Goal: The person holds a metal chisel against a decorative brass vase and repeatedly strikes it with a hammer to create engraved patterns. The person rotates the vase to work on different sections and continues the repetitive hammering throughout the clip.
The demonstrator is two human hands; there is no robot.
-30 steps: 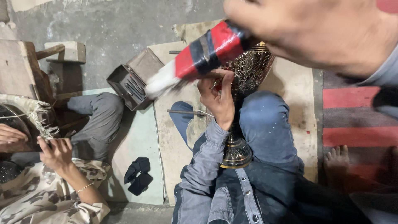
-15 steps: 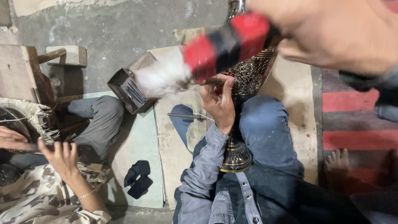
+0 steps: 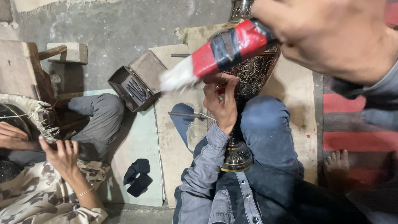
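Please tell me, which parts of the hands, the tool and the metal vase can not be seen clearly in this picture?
- Head view: right hand blurred, its fingertips cut by the top edge.
- Tool: white end motion-blurred.
- Vase: top cut off, body partly behind tool and left hand.
- Open box: contents too small.

Floor workshop: tool box point(image 3: 134, 85), engraved vase point(image 3: 253, 70)

Open metal toolbox point(image 3: 134, 85), black cloth point(image 3: 138, 177), wooden block point(image 3: 68, 52), 1 seated co-worker point(image 3: 49, 199) alongside.
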